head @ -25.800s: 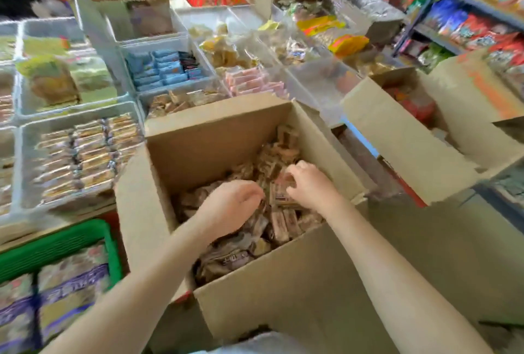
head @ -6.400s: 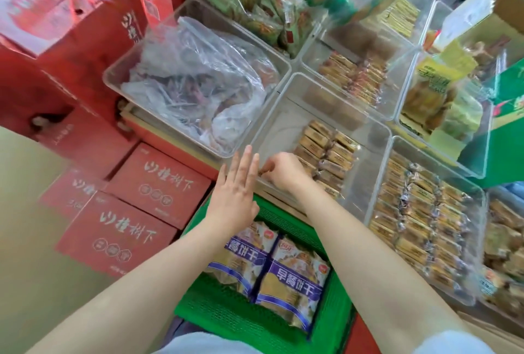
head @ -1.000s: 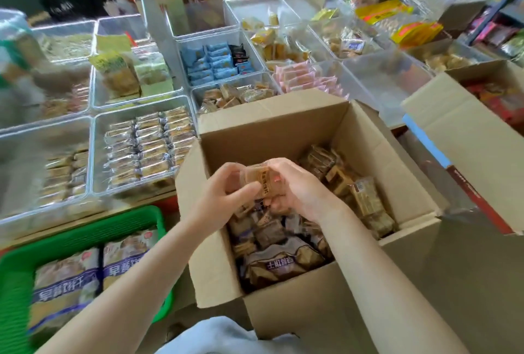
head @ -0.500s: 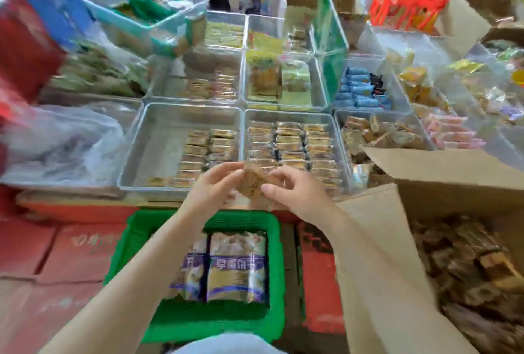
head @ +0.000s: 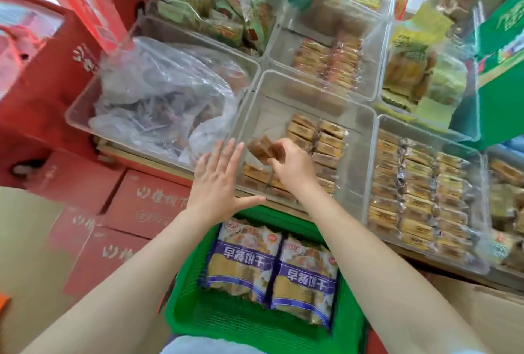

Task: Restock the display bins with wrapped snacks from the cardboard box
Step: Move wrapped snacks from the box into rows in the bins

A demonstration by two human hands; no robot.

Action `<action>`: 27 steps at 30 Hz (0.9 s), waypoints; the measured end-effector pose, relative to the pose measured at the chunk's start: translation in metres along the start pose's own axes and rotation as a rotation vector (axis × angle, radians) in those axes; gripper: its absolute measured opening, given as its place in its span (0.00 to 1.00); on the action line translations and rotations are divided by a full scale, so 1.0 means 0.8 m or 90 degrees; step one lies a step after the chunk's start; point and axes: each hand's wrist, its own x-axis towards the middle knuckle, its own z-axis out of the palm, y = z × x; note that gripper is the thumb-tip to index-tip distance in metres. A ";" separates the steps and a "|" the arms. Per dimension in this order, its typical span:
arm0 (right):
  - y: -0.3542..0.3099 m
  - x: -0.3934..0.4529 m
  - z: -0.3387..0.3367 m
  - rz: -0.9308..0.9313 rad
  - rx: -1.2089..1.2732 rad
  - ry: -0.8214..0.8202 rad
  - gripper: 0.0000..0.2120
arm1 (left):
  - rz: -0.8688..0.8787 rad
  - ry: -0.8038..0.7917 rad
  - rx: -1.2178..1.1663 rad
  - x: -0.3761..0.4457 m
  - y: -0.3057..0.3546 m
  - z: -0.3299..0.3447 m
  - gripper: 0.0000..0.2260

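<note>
Wrapped snacks in hand (head: 262, 149): a small brown stack is pinched by the right hand (head: 293, 165), held just above the front left part of a clear display bin (head: 360, 132), tilted; the exact count cannot be told
Right hand: fingers and thumb are curled round the brown snacks; the forearm is reached in over the bin's front edge
Left hand (head: 217, 180): held flat with fingers straight and spread, nothing gripped; it is placed just outside the bin's front left corner, near the right hand but apart from it
Display bin contents: rows of brown wrapped bars (head: 320, 140) are laid along the middle and toward the right side, with a few more at the front edge (head: 255, 173); the left and back parts of the floor are seen bare
Right neighbour bin (head: 425, 192): packed with rows of similar brown-and-yellow bars, set against the display bin's right wall
Left neighbour bin (head: 82, 101): filled by a crumpled clear plastic bag (head: 158, 92)
Back bins: orange-wrapped packs (head: 329, 61) are seen behind the display bin, green-wrapped ones (head: 209, 10) further left
Green basket (head: 226, 322): placed below the bins' front edge, two purple-banded biscuit bags (head: 272, 265) laid side by side inside
Red cartons (head: 141, 200): stacked left of the basket, below the bag-filled bin
</note>
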 end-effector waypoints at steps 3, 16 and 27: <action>0.000 0.016 0.018 -0.052 -0.191 -0.034 0.16 | 0.000 0.022 -0.007 0.000 -0.001 0.006 0.51; -0.009 0.016 0.024 -0.096 -0.459 -0.220 0.17 | -0.005 0.004 0.019 0.001 0.003 0.004 0.51; 0.076 -0.203 -0.148 -0.052 0.040 0.039 0.09 | 0.198 -0.182 0.029 -0.095 0.211 -0.011 0.28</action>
